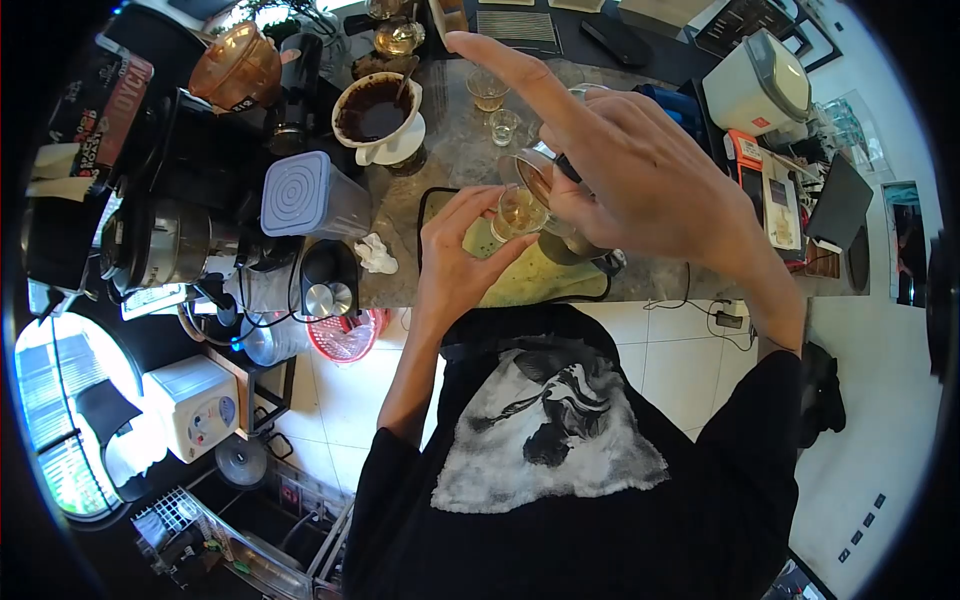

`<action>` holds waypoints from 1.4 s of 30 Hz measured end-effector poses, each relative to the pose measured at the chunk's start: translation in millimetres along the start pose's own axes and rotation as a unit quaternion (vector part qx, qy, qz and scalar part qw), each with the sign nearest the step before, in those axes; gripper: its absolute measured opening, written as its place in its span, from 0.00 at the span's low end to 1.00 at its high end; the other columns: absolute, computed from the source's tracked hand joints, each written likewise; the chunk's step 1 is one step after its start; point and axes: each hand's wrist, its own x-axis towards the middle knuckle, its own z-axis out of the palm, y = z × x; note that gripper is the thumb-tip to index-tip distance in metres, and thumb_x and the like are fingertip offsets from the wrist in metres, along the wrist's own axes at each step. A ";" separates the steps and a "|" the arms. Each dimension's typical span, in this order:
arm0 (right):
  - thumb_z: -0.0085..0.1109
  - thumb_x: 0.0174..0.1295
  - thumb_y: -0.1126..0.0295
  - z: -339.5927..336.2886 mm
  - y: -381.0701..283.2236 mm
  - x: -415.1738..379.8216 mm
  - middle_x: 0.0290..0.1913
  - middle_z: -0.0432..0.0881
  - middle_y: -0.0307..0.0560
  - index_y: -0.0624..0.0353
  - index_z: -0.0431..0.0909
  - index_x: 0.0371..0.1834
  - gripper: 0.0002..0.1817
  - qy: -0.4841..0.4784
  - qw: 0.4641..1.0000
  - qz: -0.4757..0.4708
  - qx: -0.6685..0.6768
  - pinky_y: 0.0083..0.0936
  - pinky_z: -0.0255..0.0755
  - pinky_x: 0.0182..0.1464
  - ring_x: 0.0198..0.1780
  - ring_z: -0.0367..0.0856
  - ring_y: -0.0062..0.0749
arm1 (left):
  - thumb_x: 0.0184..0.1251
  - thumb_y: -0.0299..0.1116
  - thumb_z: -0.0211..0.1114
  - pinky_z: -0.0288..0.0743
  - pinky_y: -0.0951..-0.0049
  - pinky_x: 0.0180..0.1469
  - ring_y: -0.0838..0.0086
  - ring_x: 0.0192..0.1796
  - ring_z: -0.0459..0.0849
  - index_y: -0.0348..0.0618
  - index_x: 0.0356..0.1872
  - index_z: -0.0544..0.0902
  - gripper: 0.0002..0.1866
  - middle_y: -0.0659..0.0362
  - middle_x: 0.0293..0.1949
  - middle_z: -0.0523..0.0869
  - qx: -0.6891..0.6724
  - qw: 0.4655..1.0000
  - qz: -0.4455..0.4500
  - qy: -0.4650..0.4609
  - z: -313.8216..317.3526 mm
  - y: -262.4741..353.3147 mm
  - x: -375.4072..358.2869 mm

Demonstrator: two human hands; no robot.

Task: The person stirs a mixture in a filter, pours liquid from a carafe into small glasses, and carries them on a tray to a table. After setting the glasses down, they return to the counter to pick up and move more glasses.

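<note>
My left hand point(463, 240) is wrapped round a small clear glass point(521, 212) with a little pale liquid in it, above a green cloth point(535, 272). My right hand point(640, 165) is raised beside it, index finger stretched out to the upper left, the other fingers closed on a glass vessel point(535, 172) tilted toward the small glass. The hand hides most of this vessel. Behind them stand a small shot glass point(504, 126) and a wider glass point(487, 92). To the left, a white dripper point(378, 112) holds dark wet coffee grounds.
A lidded plastic container point(312, 195) and a crumpled tissue point(376, 254) are left of my left hand. A copper kettle point(236, 66) stands at the back left. At the right are a white bin point(757, 82) and a scale-like device point(780, 207).
</note>
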 end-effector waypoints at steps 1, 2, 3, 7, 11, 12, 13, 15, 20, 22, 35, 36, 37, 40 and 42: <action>0.60 0.48 0.82 0.4 0.2 -0.2 0.16 0.67 0.38 0.47 0.49 0.82 0.53 -0.001 1.000 0.001 -0.006 0.30 0.67 0.30 0.19 0.67 0.32 | 0.49 0.31 0.80 0.78 0.70 0.49 0.68 0.41 0.83 0.35 0.51 0.84 0.26 0.53 0.47 0.86 0.005 1.000 -0.001 -0.002 0.0 0.3 0.4; 0.60 0.48 0.82 2.0 2.4 -0.2 0.16 0.67 0.38 0.47 0.49 0.82 0.53 -0.001 1.000 0.001 -0.006 0.30 0.67 0.30 0.19 0.67 0.32 | 0.49 0.31 0.80 0.78 0.70 0.49 0.68 0.41 0.83 0.35 0.51 0.84 0.26 0.53 0.47 0.86 0.006 1.000 0.000 -0.002 0.0 0.2 0.8; 0.60 0.49 0.82 4.5 6.5 -0.5 0.18 0.71 0.39 0.48 0.49 0.82 0.53 0.010 1.000 0.008 0.010 0.31 0.68 0.31 0.19 0.69 0.34 | 0.50 0.31 0.80 0.78 0.70 0.49 0.68 0.41 0.83 0.35 0.51 0.84 0.26 0.53 0.47 0.86 0.001 1.000 -0.004 0.000 0.4 0.2 1.0; 0.58 0.49 0.82 10.9 17.8 -4.3 0.22 0.79 0.43 0.47 0.47 0.82 0.52 0.038 0.999 0.017 0.021 0.29 0.71 0.33 0.20 0.69 0.39 | 0.50 0.30 0.79 0.77 0.70 0.48 0.69 0.41 0.83 0.34 0.51 0.84 0.25 0.54 0.46 0.86 -0.002 1.000 -0.001 0.007 3.8 -8.1 1.9; 0.56 0.49 0.82 2.0 19.7 -9.0 0.22 0.78 0.42 0.46 0.45 0.82 0.53 0.008 0.993 0.079 0.082 0.24 0.69 0.31 0.19 0.66 0.32 | 0.50 0.30 0.79 0.77 0.71 0.48 0.70 0.40 0.82 0.34 0.51 0.84 0.25 0.54 0.45 0.86 -0.010 1.000 -0.006 0.008 5.8 -10.2 6.0; 0.55 0.49 0.82 2.8 20.6 -10.7 0.21 0.76 0.39 0.45 0.45 0.82 0.53 0.036 0.984 0.112 0.132 0.20 0.66 0.30 0.19 0.64 0.27 | 0.51 0.29 0.79 0.78 0.70 0.51 0.70 0.44 0.84 0.36 0.51 0.84 0.24 0.54 0.46 0.87 -0.005 1.000 -0.016 0.002 4.5 -8.6 7.2; 0.54 0.50 0.83 4.1 23.0 -12.6 0.21 0.74 0.36 0.45 0.45 0.82 0.53 0.064 0.970 0.146 0.182 0.17 0.63 0.28 0.19 0.62 0.21 | 0.52 0.28 0.78 0.78 0.70 0.54 0.70 0.48 0.86 0.37 0.51 0.85 0.23 0.55 0.48 0.87 -0.001 1.000 -0.025 -0.005 3.2 -7.7 7.9; 0.54 0.51 0.83 10.8 36.6 -19.8 0.21 0.72 0.34 0.45 0.45 0.82 0.52 0.100 0.961 0.159 0.203 0.15 0.60 0.28 0.20 0.62 0.17 | 0.52 0.27 0.78 0.78 0.70 0.54 0.71 0.48 0.86 0.37 0.51 0.85 0.23 0.55 0.48 0.87 -0.015 0.999 -0.032 0.005 4.0 -11.3 8.2; 0.59 0.53 0.82 42.7 88.7 -45.5 0.19 0.68 0.32 0.48 0.48 0.81 0.50 0.199 0.911 0.176 0.315 0.23 0.64 0.27 0.19 0.66 0.17 | 0.54 0.26 0.77 0.78 0.72 0.56 0.74 0.50 0.85 0.36 0.52 0.84 0.22 0.56 0.50 0.86 -0.029 0.999 -0.036 0.010 9.6 -22.4 17.6; 0.58 0.56 0.82 49.8 97.8 -49.5 0.24 0.69 0.29 0.49 0.51 0.80 0.46 0.273 0.864 0.199 0.372 0.13 0.60 0.29 0.25 0.65 0.10 | 0.55 0.26 0.77 0.78 0.72 0.56 0.74 0.51 0.85 0.35 0.53 0.83 0.23 0.56 0.50 0.86 -0.051 0.997 -0.055 0.028 11.8 -29.8 22.8; 0.56 0.61 0.83 39.5 122.4 -78.4 0.25 0.71 0.31 0.56 0.53 0.79 0.41 0.386 0.766 0.206 0.471 0.11 0.61 0.33 0.27 0.67 0.11 | 0.58 0.29 0.75 0.80 0.65 0.53 0.64 0.49 0.87 0.33 0.52 0.80 0.22 0.50 0.47 0.86 0.030 0.984 -0.113 0.131 50.5 -177.3 49.5; 0.55 0.61 0.83 38.9 122.9 -79.8 0.25 0.70 0.30 0.57 0.52 0.79 0.41 0.387 0.763 0.203 0.476 0.11 0.61 0.33 0.27 0.66 0.11 | 0.58 0.29 0.75 0.80 0.65 0.52 0.63 0.49 0.87 0.33 0.52 0.80 0.22 0.50 0.47 0.86 0.034 0.985 -0.110 0.132 51.7 -179.4 50.3; 0.55 0.62 0.83 37.8 123.7 -81.2 0.25 0.70 0.30 0.58 0.51 0.79 0.41 0.388 0.760 0.200 0.481 0.11 0.61 0.33 0.27 0.66 0.11 | 0.58 0.29 0.75 0.80 0.65 0.52 0.62 0.49 0.87 0.34 0.52 0.80 0.21 0.49 0.47 0.86 0.038 0.985 -0.107 0.132 52.7 -181.6 51.5; 0.55 0.62 0.83 35.2 122.9 -83.0 0.26 0.71 0.31 0.59 0.50 0.79 0.41 0.392 0.754 0.188 0.493 0.12 0.62 0.33 0.28 0.68 0.11 | 0.58 0.29 0.75 0.80 0.65 0.51 0.62 0.47 0.87 0.33 0.52 0.80 0.22 0.49 0.47 0.86 0.047 0.984 -0.106 0.135 54.8 -187.7 51.7; 0.55 0.62 0.83 33.2 122.0 -83.5 0.26 0.71 0.31 0.59 0.50 0.79 0.41 0.397 0.752 0.189 0.491 0.12 0.63 0.34 0.28 0.68 0.11 | 0.58 0.29 0.75 0.80 0.64 0.51 0.62 0.46 0.88 0.33 0.52 0.80 0.21 0.49 0.46 0.86 0.036 0.984 -0.103 0.140 56.1 -190.3 52.6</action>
